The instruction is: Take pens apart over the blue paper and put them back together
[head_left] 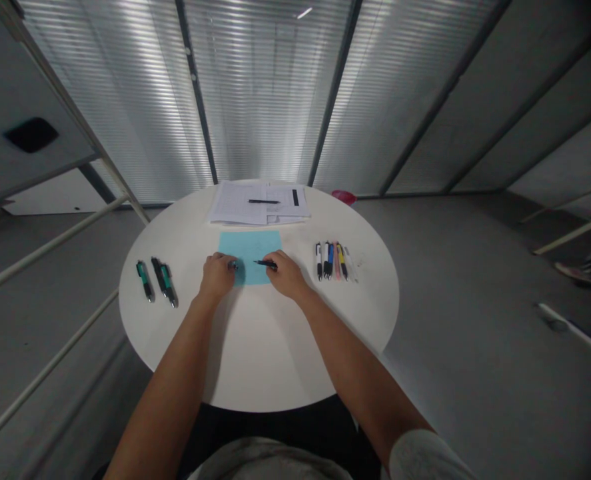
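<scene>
A light blue sheet of paper (251, 241) lies on the round white table (270, 363) in front of me. My right hand (285, 275), at the sheet's right side, is closed around a black pen (266, 264) whose thin end points left over the paper. At the left edge of the sheet my left hand (218, 276) is closed, fingers curled inward. A small dark, shiny piece (233, 265) shows at its fingertips, too small to name. A gap separates it from the pen.
Several pens (330, 260) lie side by side on the right. Three green and black pens (164, 280) lie on the left. At the back are stacked printed papers (238, 203) with a black pen (264, 201) on top. Metal rails (50, 250) stand left of the table.
</scene>
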A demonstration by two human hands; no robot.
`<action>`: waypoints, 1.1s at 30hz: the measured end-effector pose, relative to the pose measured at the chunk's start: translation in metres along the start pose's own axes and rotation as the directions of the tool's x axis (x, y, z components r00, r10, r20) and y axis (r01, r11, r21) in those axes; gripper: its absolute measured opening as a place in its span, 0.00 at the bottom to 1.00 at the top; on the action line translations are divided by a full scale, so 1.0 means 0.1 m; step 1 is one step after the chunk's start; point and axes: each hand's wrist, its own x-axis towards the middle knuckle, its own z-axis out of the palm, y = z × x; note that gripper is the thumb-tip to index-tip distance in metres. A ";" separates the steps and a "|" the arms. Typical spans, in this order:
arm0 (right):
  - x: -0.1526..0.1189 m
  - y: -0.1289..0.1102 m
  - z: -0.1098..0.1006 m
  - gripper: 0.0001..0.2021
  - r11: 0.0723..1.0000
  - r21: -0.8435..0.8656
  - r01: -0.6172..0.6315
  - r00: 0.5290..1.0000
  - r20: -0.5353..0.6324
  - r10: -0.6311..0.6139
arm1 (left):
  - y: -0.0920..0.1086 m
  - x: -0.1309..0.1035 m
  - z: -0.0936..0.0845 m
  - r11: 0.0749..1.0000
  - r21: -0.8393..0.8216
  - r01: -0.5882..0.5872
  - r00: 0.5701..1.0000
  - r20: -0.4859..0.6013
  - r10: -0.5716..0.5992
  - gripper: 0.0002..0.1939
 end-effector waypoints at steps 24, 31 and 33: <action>-0.01 0.01 0.02 0.10 1.000 -0.012 0.015 0.999 0.030 -0.014 | 0.09 -0.07 -0.12 0.987 0.115 0.113 0.993 -0.033 -0.109 0.13; -0.02 -0.01 0.01 0.10 1.000 0.003 0.016 1.000 0.006 -0.016 | 0.13 -0.06 -0.15 0.958 -0.217 0.189 0.966 -0.136 -0.221 0.12; -0.01 -0.02 0.00 0.11 1.000 -0.002 0.013 1.000 0.005 -0.013 | 0.14 -0.06 -0.15 0.911 -0.372 0.180 0.952 -0.167 -0.257 0.12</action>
